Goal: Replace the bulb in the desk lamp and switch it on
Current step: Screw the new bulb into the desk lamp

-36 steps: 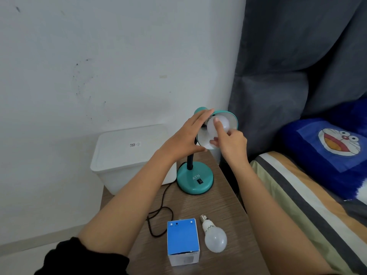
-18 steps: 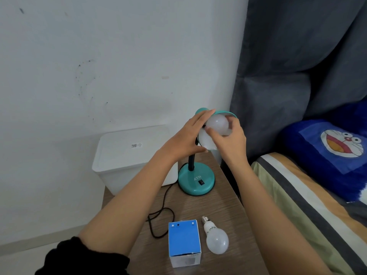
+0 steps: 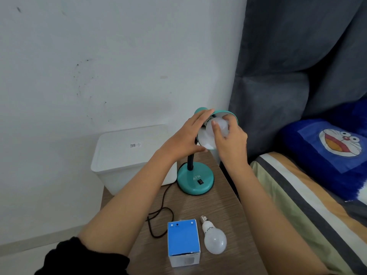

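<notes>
- My right hand [image 3: 231, 143]: fingers curled round the lamp bulb [image 3: 222, 125] inside the shade [image 3: 205, 140]. I judge a crooked thread could jam it, or a slip could drop it.
- My left hand [image 3: 184, 139]: flat against the shade's back, holding nothing. If I brace weakly, the neck may twist.
- Spare bulb [image 3: 215, 238]: loose on the tabletop [image 3: 224, 211] below both hands, beside the blue box [image 3: 183, 241]. It may roll off.

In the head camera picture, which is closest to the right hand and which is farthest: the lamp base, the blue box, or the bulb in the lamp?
1. Bulb in the lamp: up high, held in the fingers of the right hand.
2. Lamp base: lower down, slightly left of the hand.
3. Blue box: farthest, at the bottom near the camera.
</notes>
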`<move>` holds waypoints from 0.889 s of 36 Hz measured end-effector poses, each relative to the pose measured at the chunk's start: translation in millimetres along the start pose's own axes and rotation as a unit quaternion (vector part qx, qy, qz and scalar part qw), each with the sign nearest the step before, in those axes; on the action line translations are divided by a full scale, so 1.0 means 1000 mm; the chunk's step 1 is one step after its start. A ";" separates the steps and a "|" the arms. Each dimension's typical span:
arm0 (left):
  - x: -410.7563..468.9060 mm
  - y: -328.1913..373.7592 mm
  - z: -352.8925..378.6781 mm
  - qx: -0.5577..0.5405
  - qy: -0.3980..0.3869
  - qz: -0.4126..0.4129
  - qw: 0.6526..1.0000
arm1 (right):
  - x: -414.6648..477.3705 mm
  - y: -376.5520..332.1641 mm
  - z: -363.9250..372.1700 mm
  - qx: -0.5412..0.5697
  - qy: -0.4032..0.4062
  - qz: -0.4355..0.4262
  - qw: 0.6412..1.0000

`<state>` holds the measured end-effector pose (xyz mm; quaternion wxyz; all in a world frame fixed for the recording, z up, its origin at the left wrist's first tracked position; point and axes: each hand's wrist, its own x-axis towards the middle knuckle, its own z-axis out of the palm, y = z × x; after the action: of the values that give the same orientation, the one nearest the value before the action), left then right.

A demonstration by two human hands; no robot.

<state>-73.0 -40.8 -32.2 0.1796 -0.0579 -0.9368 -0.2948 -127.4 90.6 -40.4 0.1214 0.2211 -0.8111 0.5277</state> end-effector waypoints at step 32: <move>0.002 -0.002 0.001 0.007 -0.004 0.002 1.000 | 0.007 0.005 0.004 0.040 -0.041 0.020 0.998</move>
<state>-75.2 -41.6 -33.7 0.1770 -0.0593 -0.9393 -0.2879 -135.2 86.6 -43.1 0.0688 0.2306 -0.7980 0.5526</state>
